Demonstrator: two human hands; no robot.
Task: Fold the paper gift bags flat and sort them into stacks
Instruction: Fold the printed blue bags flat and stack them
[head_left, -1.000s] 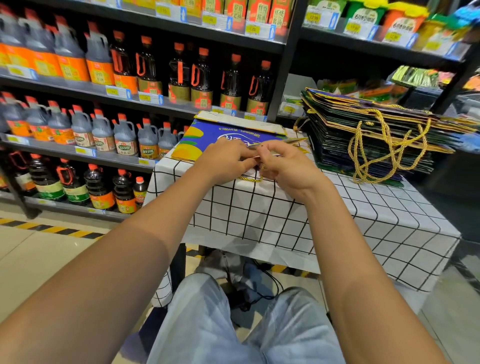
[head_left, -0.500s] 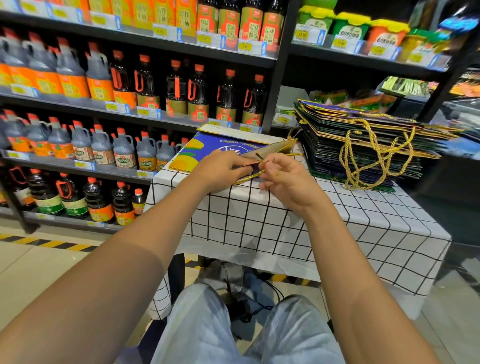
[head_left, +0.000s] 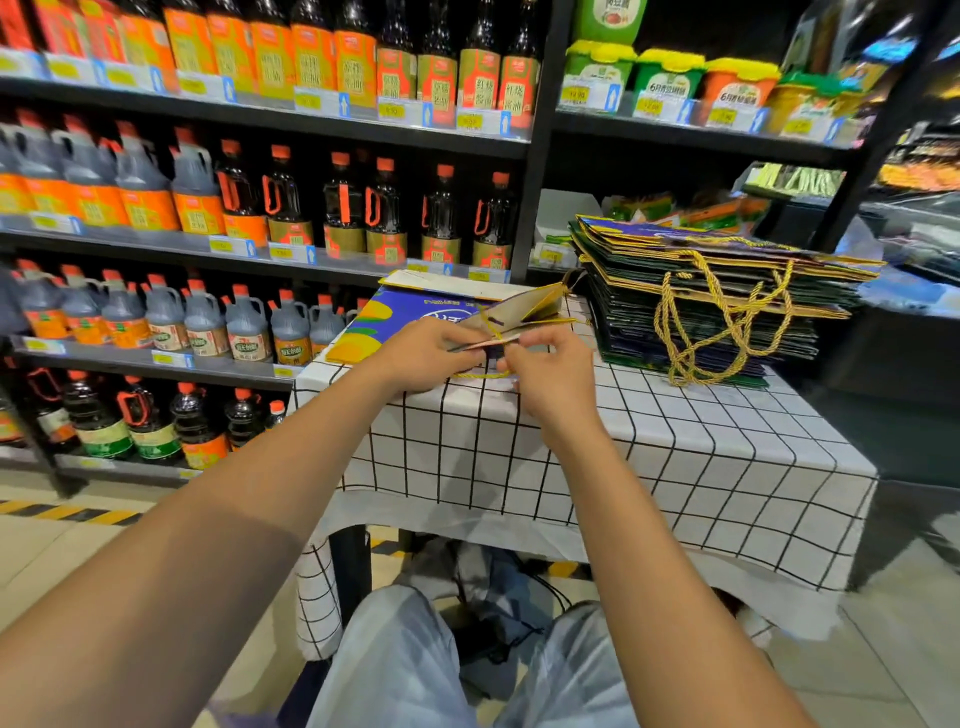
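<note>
A folded paper gift bag with a gold edge and gold rope handle is lifted at an angle above the table. My left hand grips its near edge, and my right hand pinches the same edge and the rope beside it. Under the bag lies a flat blue and yellow bag. A tall stack of folded dark bags with gold rope handles hanging down its front stands at the right of the table.
The table wears a white checked cloth. Shelves of sauce bottles rise right behind it and to the left. My knees sit under the near edge, with a dark cable on the floor.
The bag's far end has risen off the table between my hands, and the flap now stands open. The camera has tilted upward, showing more of the shelves.
</note>
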